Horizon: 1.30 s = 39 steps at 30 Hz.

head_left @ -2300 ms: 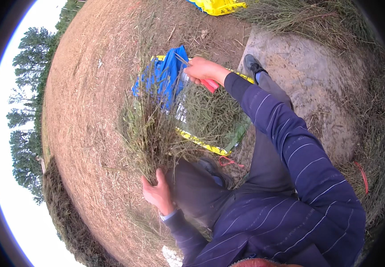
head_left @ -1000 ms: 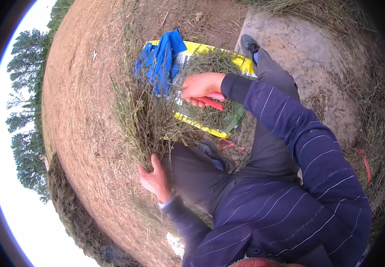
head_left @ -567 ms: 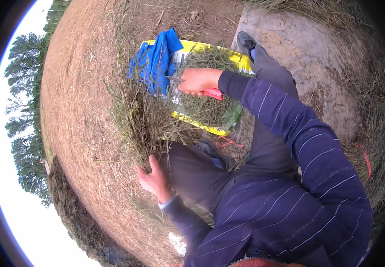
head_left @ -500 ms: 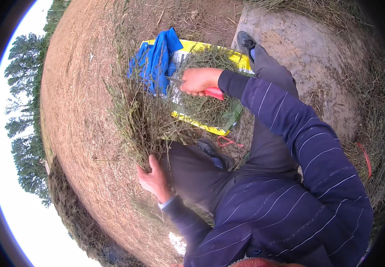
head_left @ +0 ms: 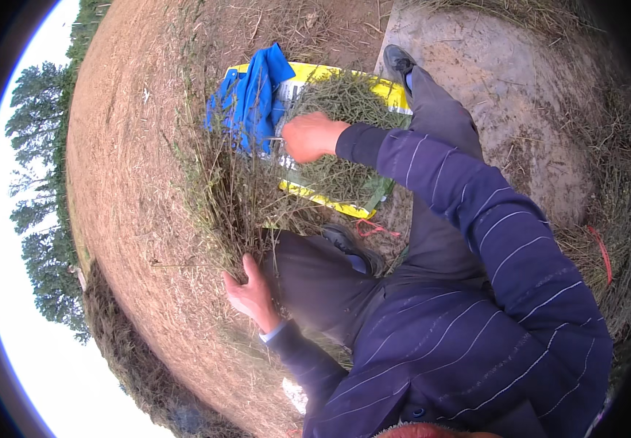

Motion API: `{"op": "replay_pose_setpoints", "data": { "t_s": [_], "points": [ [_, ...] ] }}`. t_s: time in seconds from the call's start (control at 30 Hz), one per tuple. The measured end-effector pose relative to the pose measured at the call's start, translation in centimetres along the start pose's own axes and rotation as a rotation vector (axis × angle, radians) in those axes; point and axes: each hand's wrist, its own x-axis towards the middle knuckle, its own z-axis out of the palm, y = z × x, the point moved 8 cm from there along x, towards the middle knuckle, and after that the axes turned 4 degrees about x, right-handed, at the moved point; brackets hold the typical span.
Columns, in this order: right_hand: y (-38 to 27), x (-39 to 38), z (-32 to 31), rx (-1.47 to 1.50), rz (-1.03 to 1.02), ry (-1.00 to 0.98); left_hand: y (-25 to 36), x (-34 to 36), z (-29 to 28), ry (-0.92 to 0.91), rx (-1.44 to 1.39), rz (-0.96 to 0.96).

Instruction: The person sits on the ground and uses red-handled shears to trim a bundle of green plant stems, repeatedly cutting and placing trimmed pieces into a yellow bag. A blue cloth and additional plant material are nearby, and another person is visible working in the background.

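My left hand (head_left: 250, 293) is closed around the base of a loose bundle of dry, seedy stalks (head_left: 231, 197), thumb up along it. The stalks fan away from me above my left knee. My right hand (head_left: 310, 137) is a fist beside the bundle's right side, over a flattened yellow and white sack (head_left: 315, 198). A short metal end (head_left: 275, 138) of red-handled shears sticks out to its left; the handle is hidden now. Cut greenish stalks (head_left: 345, 166) lie heaped on the sack under my right forearm. A blue cloth (head_left: 257, 95) lies across the sack's left part, partly behind the stalks.
My legs are spread, with one shoe (head_left: 399, 60) beside the sack's far right corner. A dusty grey sheet (head_left: 505, 109) covers ground at the right. Red string (head_left: 377, 229) lies near the sack; another red strip (head_left: 600, 253) is farther right. Stubble field (head_left: 133, 146) stretches left.
My right hand has shifted slightly left and turned, so the red handle no longer shows. My left hand and the bundle stay almost where they were.
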Motion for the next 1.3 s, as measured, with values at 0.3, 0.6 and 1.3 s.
{"op": "replay_pose_setpoints", "data": {
  "t_s": [0.3,0.6,1.3],
  "points": [
    [1.3,3.3,1.6,0.125,0.028,0.045,0.7,0.0,-0.4,-0.029,-0.001,-0.017],
    [3.8,3.0,0.8,0.166,0.088,-0.041,0.0,0.0,0.0,-0.001,-0.017,-0.026],
    [3.9,-3.9,-0.1,0.061,0.040,-0.259,-1.1,0.2,0.2,0.046,0.028,-0.003]
  ]
}}
